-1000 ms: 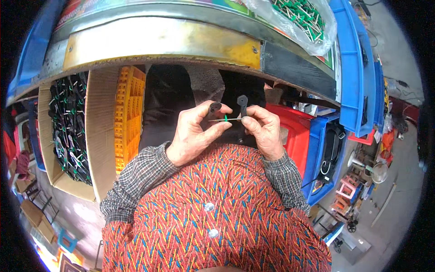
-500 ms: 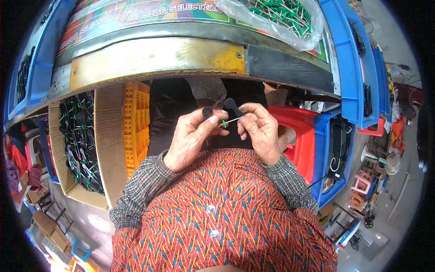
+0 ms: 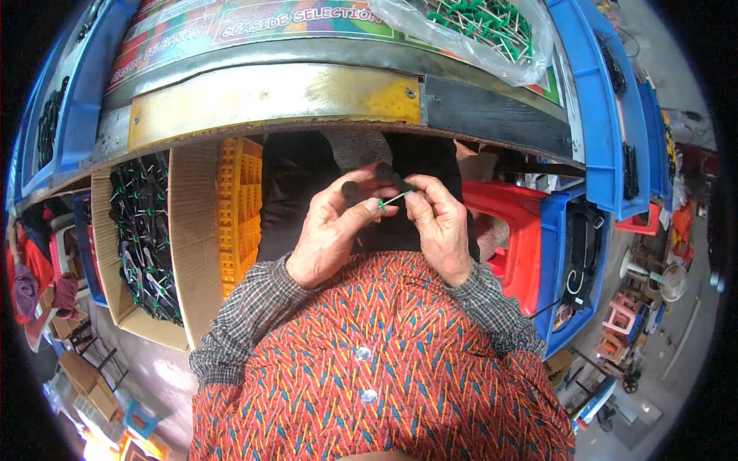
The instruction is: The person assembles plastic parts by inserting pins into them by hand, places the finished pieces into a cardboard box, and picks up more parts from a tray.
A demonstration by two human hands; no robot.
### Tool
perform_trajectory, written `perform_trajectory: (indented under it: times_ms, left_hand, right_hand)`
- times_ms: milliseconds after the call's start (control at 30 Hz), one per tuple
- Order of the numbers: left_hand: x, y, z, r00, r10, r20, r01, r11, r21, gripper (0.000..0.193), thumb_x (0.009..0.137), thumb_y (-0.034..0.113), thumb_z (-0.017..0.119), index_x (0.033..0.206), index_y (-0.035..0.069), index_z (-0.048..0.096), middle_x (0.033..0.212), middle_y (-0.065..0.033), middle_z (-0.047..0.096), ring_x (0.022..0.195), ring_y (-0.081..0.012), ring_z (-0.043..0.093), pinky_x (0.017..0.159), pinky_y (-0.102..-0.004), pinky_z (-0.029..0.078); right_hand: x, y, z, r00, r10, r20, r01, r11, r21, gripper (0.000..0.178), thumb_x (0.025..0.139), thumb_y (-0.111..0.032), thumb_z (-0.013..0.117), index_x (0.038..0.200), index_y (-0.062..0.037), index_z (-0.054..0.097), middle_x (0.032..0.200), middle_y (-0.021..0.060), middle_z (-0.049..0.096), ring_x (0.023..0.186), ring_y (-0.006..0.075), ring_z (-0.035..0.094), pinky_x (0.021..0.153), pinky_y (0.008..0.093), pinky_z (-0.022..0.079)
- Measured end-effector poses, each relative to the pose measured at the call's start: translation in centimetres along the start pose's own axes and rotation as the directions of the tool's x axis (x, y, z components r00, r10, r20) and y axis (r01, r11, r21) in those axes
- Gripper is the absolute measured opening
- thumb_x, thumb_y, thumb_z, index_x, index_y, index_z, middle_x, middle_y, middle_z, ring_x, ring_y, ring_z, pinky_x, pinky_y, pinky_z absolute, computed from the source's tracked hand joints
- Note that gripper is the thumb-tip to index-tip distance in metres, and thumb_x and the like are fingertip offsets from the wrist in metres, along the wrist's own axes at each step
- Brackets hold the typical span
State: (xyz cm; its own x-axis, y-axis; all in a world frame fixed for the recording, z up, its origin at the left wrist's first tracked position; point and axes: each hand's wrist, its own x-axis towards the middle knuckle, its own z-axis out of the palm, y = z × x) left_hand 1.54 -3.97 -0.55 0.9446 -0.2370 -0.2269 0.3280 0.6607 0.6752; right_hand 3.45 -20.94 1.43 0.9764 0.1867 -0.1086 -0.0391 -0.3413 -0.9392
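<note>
My left hand (image 3: 324, 242) and my right hand (image 3: 440, 230) are close together in front of my body, fingers closed in pinches. Between the fingertips runs a thin metal pin (image 3: 395, 198) with a green piece (image 3: 381, 204) on it. The green end lies at my left thumb; the other end meets my right thumb and forefinger. A black round-ended part (image 3: 390, 174) sticks up beside the right fingertips, slightly blurred. Against the left forefinger shows a black round piece (image 3: 350, 189); whether the two black parts join is hidden.
Ahead, a clear bag of green-headed metal pins (image 3: 492, 31) lies on the workbench (image 3: 269, 96). A cardboard box (image 3: 196, 230) of black parts with pins stands left, by an orange crate (image 3: 240, 215). Right are a red stool (image 3: 507, 230) and blue bins (image 3: 615, 154).
The black round-ended part has tilted, its face turned away and blurred. The pin slants more steeply, with its right end higher. My hands have barely moved; the view has shifted slightly.
</note>
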Motion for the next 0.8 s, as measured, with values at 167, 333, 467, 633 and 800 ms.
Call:
perform_trajectory:
  times_ms: [167, 333, 467, 633, 800]
  left_hand:
    - [0.1, 0.8, 0.3, 0.996, -0.075, 0.049, 0.083, 0.98, -0.18, 0.046, 0.094, 0.005, 0.05, 0.137, 0.0, 0.034, 0.131, -0.0153, 0.047, 0.118, -0.0233, 0.05, 0.094, -0.0372, 0.048]
    - [0.3, 1.5, 0.6, 0.986, -0.117, 0.122, 0.14, 0.969, -0.204, 0.052, 0.094, 0.006, 0.05, 0.141, 0.003, 0.03, 0.134, -0.0136, 0.044, 0.121, -0.0234, 0.047, 0.096, -0.0375, 0.047]
    - [0.2, 1.0, 0.3, 0.997, -0.068, 0.04, 0.075, 0.973, -0.22, 0.051, 0.094, 0.006, 0.05, 0.141, 0.003, 0.03, 0.135, -0.0129, 0.042, 0.121, -0.0242, 0.047, 0.096, -0.0371, 0.046]
    - [0.4, 0.7, 0.6, 0.999, 0.027, 0.034, -0.021, 0.987, -0.161, 0.056, 0.093, 0.006, 0.05, 0.143, 0.002, 0.027, 0.137, -0.0162, 0.039, 0.125, -0.0251, 0.043, 0.097, -0.0373, 0.045]
    - [0.3, 0.9, 0.2, 0.997, 0.042, 0.061, -0.034, 0.991, -0.127, 0.061, 0.092, 0.006, 0.051, 0.145, 0.002, 0.023, 0.138, -0.0164, 0.037, 0.127, -0.0256, 0.04, 0.098, -0.0374, 0.044]
  right_hand:
    - [0.2, 0.3, 0.0, 0.999, -0.019, 0.03, 0.021, 0.998, -0.064, 0.021, 0.092, -0.009, 0.055, 0.111, -0.0008, 0.05, 0.071, 0.0046, 0.056, 0.062, 0.0085, 0.051, 0.058, 0.0242, 0.045]
    - [0.5, -0.1, 0.8, 0.976, -0.218, 0.028, 0.219, 0.971, -0.098, 0.053, 0.086, -0.021, 0.066, 0.126, -0.0037, 0.036, 0.08, 0.0109, 0.062, 0.066, 0.021, 0.062, 0.059, 0.0306, 0.047]
    - [0.4, -0.5, 0.9, 0.951, -0.252, 0.179, 0.302, 0.879, -0.368, 0.107, 0.058, -0.042, 0.084, 0.138, -0.0024, 0.026, 0.104, 0.0153, 0.059, 0.089, 0.0326, 0.06, 0.076, 0.0421, 0.045]
    - [0.4, -2.1, 1.3, 0.963, -0.116, 0.242, 0.22, 0.858, -0.464, 0.131, 0.047, -0.042, 0.089, 0.145, -0.0007, 0.013, 0.134, 0.0238, 0.041, 0.107, 0.0351, 0.054, 0.087, 0.043, 0.043]
    - [0.5, -2.0, 1.6, 0.964, -0.16, 0.213, 0.248, 0.831, -0.497, 0.129, 0.049, -0.036, 0.089, 0.145, 0.0011, 0.013, 0.131, 0.0248, 0.043, 0.11, 0.0379, 0.053, 0.089, 0.0438, 0.042]
